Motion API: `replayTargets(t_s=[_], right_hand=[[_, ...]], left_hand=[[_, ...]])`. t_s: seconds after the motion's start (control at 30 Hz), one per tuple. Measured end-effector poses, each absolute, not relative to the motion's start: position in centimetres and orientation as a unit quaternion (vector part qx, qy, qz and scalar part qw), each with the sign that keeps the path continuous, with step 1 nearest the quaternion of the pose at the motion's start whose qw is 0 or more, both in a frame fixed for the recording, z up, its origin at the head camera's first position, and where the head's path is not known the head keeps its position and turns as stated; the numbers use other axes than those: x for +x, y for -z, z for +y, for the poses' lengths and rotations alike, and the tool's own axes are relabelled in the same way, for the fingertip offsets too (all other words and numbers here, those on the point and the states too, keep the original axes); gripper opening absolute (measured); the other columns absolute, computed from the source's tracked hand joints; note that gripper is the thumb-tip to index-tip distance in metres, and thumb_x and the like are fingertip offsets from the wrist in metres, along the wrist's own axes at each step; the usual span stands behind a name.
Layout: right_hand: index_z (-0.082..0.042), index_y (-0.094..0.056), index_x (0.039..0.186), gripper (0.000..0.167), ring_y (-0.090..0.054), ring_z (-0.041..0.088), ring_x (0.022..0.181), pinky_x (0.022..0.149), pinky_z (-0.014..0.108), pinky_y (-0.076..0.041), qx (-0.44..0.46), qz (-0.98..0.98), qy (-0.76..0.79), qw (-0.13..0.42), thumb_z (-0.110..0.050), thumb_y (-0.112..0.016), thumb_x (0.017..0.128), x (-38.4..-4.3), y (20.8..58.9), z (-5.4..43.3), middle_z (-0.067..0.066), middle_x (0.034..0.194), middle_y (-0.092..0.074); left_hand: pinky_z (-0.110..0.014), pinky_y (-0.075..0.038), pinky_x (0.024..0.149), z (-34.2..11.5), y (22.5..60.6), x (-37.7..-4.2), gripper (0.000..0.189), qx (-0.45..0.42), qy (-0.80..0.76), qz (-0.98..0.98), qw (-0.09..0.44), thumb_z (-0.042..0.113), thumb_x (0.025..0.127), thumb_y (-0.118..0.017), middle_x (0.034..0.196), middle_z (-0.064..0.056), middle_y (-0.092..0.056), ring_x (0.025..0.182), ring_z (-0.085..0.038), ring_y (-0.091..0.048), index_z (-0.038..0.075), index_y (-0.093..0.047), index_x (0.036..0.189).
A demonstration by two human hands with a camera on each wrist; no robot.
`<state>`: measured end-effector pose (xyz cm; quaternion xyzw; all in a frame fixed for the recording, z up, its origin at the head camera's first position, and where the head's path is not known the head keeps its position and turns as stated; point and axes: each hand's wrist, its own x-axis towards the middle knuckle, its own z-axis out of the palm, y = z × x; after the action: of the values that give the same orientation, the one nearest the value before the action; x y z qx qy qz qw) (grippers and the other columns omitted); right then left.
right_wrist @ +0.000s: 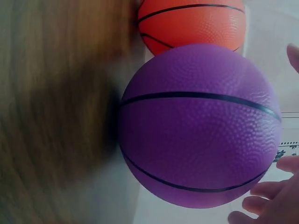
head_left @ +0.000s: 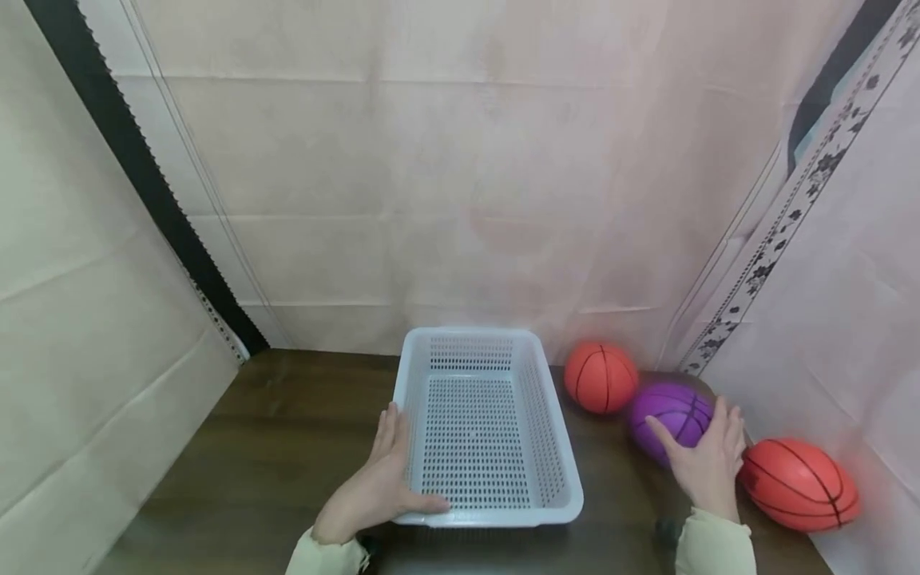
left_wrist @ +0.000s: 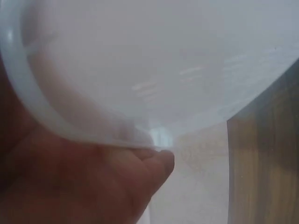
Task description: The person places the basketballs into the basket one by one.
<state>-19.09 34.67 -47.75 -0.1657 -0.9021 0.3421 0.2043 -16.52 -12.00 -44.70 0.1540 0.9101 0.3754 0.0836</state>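
A white perforated plastic basket (head_left: 474, 511) stands on the dark wooden table. My left hand (head_left: 381, 479) rests on its near left corner, fingers straight along the left side and thumb along the front rim; the left wrist view shows the hand (left_wrist: 103, 177) against the basket wall (left_wrist: 140, 60). My right hand (head_left: 707, 463) is spread over a purple basketball-patterned ball (head_left: 668, 415). In the right wrist view, thumb and fingers (right_wrist: 271, 191) stand around the purple ball (right_wrist: 201, 130) without closing on it; whether the fingertips touch it I cannot tell.
One orange ball (head_left: 600, 377) lies behind the purple one, beside the basket. Another orange ball (head_left: 799, 485) sits right of my right hand, close to the right cloth wall (head_left: 848, 335). Pale cloth (head_left: 460, 200) hangs along the table's back edge, and another sheet hangs at the left.
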Motion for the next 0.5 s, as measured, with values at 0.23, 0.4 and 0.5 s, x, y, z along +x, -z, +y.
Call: replayTargets(t_s=[0.23, 0.4, 0.5], right_hand=[[-0.008, 0.005, 0.156, 0.122, 0.011, 0.049, 0.142, 0.103, 0.074, 0.002, -0.149, -0.916, -0.318, 0.193, -0.060, -0.073, 0.077, -19.4, 47.5, 34.6, 0.028, 0.157, 0.013], [-0.008, 0.006, 0.156, 0.122, 0.012, 0.050, 0.142, 0.103, 0.074, 0.001, -0.147, -0.920, -0.319, 0.177, -0.060, -0.072, 0.078, -19.4, 47.3, 34.2, 0.028, 0.157, 0.015], [-0.007, 0.006, 0.155, 0.121, 0.014, 0.050, 0.141, 0.103, 0.075, 0.002, -0.146, -0.920, -0.320, 0.171, -0.059, -0.072, 0.079, -19.4, 47.2, 34.3, 0.027, 0.157, 0.016]], left_hand=[[-0.069, -0.005, 0.106, -12.7, 45.2, -16.8, 0.146, 0.181, -0.401, 0.891, 0.111, 0.052, 0.062, -0.088, 0.153, -0.015, 0.035, 0.140, -0.038, 0.029, -0.002, 0.014, 0.151], [-0.070, 0.001, 0.105, -13.2, 45.3, -17.2, 0.147, 0.188, -0.419, 0.879, 0.128, 0.047, 0.062, -0.090, 0.150, -0.007, 0.040, 0.139, -0.032, 0.033, 0.007, 0.020, 0.151], [-0.068, 0.000, 0.106, -13.1, 45.3, -17.5, 0.149, 0.183, -0.424, 0.877, 0.129, 0.049, 0.060, -0.090, 0.151, -0.005, 0.039, 0.139, -0.029, 0.033, 0.008, 0.020, 0.151]])
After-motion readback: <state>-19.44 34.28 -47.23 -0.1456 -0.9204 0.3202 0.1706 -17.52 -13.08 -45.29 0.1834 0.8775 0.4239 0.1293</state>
